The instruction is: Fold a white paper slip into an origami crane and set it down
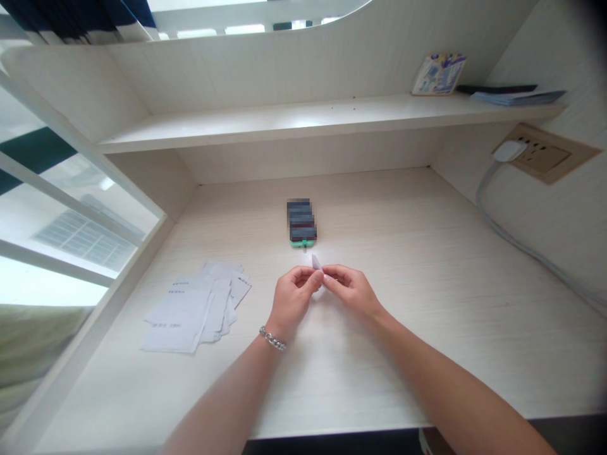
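Observation:
Over the middle of the desk, my left hand (294, 296) and my right hand (351, 287) meet at the fingertips. Both pinch a small folded piece of white paper (316, 262), whose pointed tip stands up above the fingers; the rest of it is hidden by them. Just beyond the hands lies a phone (301, 221) with a green lower edge, its face blurred out. To the left of my left hand rests a loose, overlapping pile of white paper sheets (184, 313) with faint printed lines.
A pale wood desk (427, 253) has a raised shelf (265, 126) along its back. On the shelf's right stand a small packet (439, 74) and flat blue booklets (519, 98). A white plug (509, 151) sits in the wall socket, its grey cable (516, 245) trailing down the right side.

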### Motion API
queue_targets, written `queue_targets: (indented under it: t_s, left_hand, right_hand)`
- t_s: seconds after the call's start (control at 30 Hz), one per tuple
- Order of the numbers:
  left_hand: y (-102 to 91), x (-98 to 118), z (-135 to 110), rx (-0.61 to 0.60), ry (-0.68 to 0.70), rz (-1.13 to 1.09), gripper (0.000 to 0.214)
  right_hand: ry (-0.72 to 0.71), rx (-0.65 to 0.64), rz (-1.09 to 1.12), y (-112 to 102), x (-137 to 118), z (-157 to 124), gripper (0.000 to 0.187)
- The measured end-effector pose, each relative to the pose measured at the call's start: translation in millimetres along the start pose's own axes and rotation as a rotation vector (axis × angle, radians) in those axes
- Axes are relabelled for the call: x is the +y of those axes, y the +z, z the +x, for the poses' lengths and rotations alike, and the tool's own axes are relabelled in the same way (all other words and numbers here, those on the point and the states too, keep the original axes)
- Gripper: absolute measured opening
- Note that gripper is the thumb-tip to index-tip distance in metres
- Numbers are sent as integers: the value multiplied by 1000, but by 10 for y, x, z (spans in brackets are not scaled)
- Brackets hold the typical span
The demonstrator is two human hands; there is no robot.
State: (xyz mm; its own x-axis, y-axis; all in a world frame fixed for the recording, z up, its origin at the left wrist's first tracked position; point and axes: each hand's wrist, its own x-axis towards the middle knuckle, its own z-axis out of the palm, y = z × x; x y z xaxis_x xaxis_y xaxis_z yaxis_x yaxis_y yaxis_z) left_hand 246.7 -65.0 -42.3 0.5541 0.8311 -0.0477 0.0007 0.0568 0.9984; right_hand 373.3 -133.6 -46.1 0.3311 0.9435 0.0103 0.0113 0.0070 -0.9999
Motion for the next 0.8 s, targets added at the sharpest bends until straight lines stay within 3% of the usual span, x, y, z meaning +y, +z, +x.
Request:
queue_targets:
  t_s: [0.1, 0.3, 0.5, 0.8]
  left_hand:
    - [2, 0, 0, -5, 10, 13, 26]
    - [-58, 7, 29, 103, 45, 55, 26]
    - [-69, 20, 36, 16, -12, -42, 23]
    - [-112, 25, 41, 1, -8, -28, 28]
  right_hand:
    - [-7, -42, 51, -7, -4, 11, 27]
    - [57, 12, 67, -23, 40, 38, 30]
    - [102, 57, 210, -10, 52, 34, 31]
    - [52, 117, 94, -16, 35, 40, 26]
